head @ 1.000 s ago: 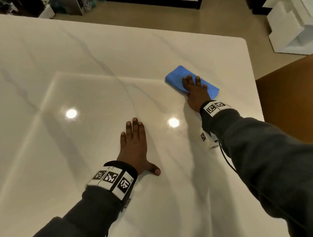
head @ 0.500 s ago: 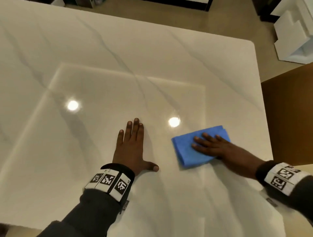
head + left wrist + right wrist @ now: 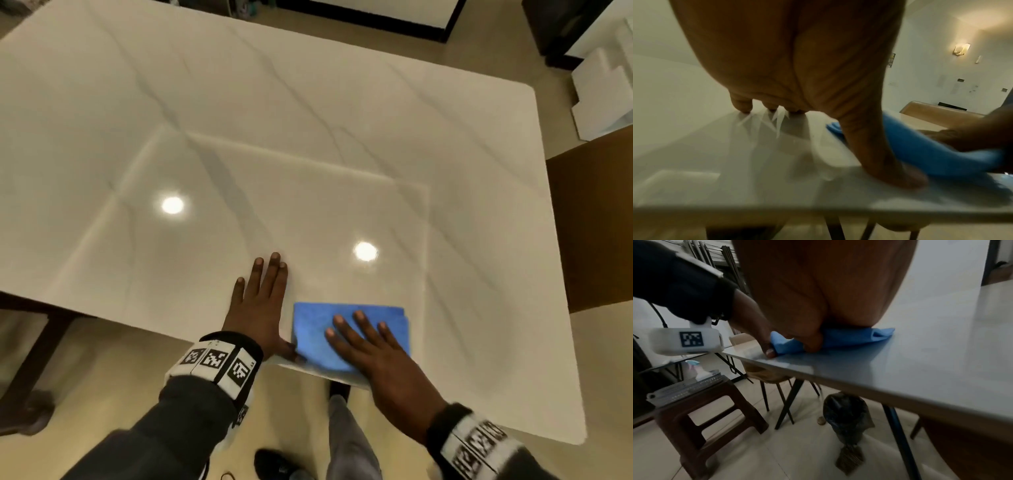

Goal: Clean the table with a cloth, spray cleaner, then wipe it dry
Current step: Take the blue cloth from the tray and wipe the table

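A folded blue cloth (image 3: 315,335) lies at the near edge of the white marble table (image 3: 308,120). My right hand (image 3: 373,346) presses flat on the cloth with straight fingers. My left hand (image 3: 260,305) lies flat on the table just left of the cloth, its thumb touching the cloth's near left corner. In the left wrist view the blue cloth (image 3: 931,149) sits behind my left thumb (image 3: 885,154). In the right wrist view the cloth (image 3: 849,337) shows under my right palm (image 3: 818,288). No spray bottle is on the table.
A brown chair (image 3: 596,222) stands at the table's right side. White boxes (image 3: 606,99) sit on the floor at the far right. A dark stool (image 3: 701,415) with items on it, a chair and a black bag (image 3: 846,415) show under and beside the table.
My right hand has dragged the cloth from the far right of the table toward me, to the near edge beside my left hand. The left hand has stayed flat in place.
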